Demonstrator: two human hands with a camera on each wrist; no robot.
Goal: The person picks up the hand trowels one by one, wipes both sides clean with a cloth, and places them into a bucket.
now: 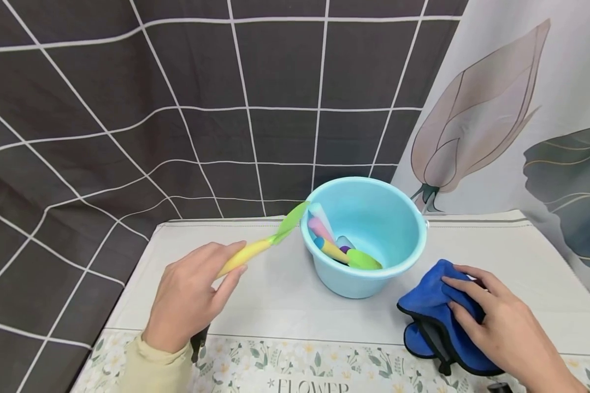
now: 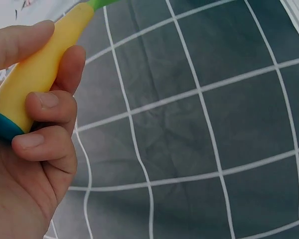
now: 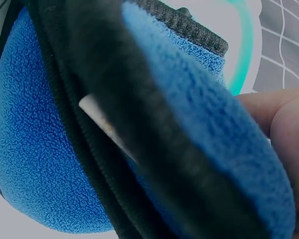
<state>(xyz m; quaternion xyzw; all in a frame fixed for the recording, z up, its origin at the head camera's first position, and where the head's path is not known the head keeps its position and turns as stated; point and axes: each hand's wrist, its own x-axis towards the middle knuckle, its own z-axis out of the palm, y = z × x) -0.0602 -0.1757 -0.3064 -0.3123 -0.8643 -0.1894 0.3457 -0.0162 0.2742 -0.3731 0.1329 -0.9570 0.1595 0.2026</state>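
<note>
In the head view, my left hand (image 1: 189, 297) grips the yellow handle of a toy shovel (image 1: 246, 256), its narrow green blade pointing up toward the bucket rim. The left wrist view shows fingers curled round the same toy shovel (image 2: 37, 74), which has a teal end cap. My right hand (image 1: 503, 316) holds a folded blue cloth (image 1: 440, 316) with black edging, right of the bucket. Close up in the right wrist view, the fleecy cloth (image 3: 50, 149) hides most of the fingers. Between the hands stands a light blue bucket (image 1: 346, 284).
Inside the bucket lie another yellow-handled shovel with a green blade (image 1: 364, 260), a pink piece (image 1: 319, 228) and other small pieces. A white mat (image 1: 270, 305) with a flowered border covers the table. Behind hang a dark grid-patterned curtain (image 1: 285, 65) and a pale flower-print cloth (image 1: 477, 120).
</note>
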